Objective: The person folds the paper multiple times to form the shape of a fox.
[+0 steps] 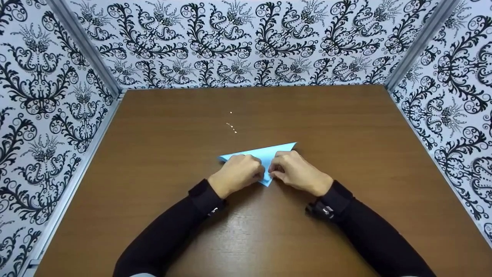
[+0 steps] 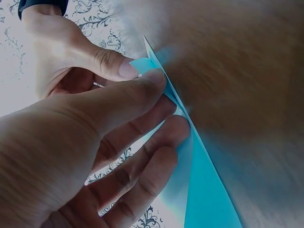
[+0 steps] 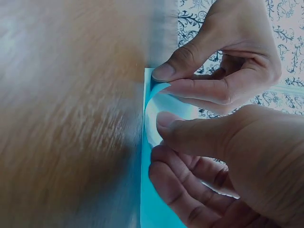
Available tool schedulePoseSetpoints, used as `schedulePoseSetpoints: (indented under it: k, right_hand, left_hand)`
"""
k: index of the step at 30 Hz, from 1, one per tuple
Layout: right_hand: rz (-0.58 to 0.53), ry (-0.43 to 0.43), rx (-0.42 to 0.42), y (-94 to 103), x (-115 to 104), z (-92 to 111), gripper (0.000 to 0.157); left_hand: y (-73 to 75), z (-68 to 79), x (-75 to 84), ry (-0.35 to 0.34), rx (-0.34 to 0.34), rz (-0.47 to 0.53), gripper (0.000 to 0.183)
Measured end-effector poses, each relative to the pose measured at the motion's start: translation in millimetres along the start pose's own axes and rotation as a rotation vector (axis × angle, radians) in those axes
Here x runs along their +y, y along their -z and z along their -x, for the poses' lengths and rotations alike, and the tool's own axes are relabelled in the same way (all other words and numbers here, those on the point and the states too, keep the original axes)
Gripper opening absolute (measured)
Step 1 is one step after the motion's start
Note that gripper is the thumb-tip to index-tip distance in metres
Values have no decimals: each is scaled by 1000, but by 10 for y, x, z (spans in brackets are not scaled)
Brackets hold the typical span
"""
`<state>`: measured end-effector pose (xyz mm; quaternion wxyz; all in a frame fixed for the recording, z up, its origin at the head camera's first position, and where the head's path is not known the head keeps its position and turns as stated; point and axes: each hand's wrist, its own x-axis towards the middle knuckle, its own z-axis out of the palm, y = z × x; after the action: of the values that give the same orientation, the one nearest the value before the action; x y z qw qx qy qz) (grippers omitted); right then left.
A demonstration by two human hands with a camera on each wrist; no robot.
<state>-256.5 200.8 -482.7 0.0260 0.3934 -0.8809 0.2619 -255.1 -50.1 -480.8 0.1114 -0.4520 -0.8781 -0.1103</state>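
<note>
On the bench (image 1: 246, 238), I see the left hand (image 1: 239, 171) and right hand (image 1: 299, 172) pinching triangle-folded blue paper (image 1: 269, 153), its flap (image 3: 159, 100) seemingly uncreased.

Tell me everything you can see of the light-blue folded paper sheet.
The light-blue folded paper sheet looks thin, smooth and roughly triangular, its long edge away from the person and one point towards them. A curling flap stands partly lifted. The sheet rests on the brown wood-grain table, pinched near its point by the person's left grip and right grip.
</note>
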Motion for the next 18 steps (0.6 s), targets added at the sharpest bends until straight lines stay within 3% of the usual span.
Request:
schedulePoseSetpoints:
  k: [7,18]
  right_hand:
    - [-23,15,-12,-40,26,9,10]
    - [-17,17,-18,-50,21,2,13]
  left_hand:
    - [18,-3,20,-20,-20,-3,25]
    - [-22,8,34,-15,6,-51,21]
